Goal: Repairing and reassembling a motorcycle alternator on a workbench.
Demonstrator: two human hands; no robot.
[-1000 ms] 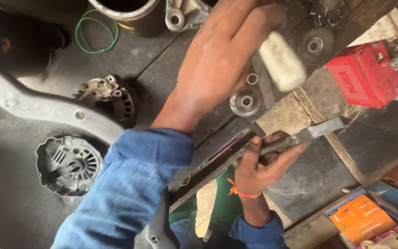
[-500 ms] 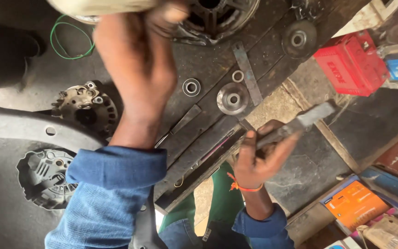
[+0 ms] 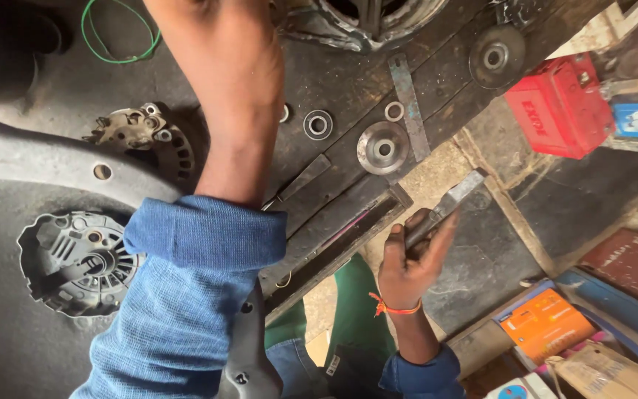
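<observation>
Flat metal bar [image 3: 448, 207] is what's in play, a grey steel strip sticking up and to the right out of the right hand [image 3: 407, 258], just off the front edge of the dark wooden counter [image 3: 334, 89]. That hand has its fingers wrapped shut around the lower end of the bar, and there's an orange thread [image 3: 393, 309] tied around the wrist.

Left hand [image 3: 215, 37] is reaching way up across the counter toward the big round metal housing [image 3: 363, 22] at the top edge. Its fingers run out of the top of the shot, so I honestly can't tell if it's open or gripping anything. The rolled-up blue sleeve [image 3: 201, 244] covers most of the middle of the view.

Scattered on the counter: a dished metal disc [image 3: 383, 148] with a small bearing ring [image 3: 317, 124] just left of it, a thin flat strip [image 3: 407, 103] lying beside the disc, and a darker pulley disc [image 3: 496, 55] further up right. A red battery [image 3: 559, 107] sits off the right end of the counter.

On the left there's an alternator end cover [image 3: 75, 262] down on the grey surface, a second finned one [image 3: 145, 137] above it, and a loop of green wire [image 3: 116, 41] up top. Orange box [image 3: 544, 325] is lower right.
</observation>
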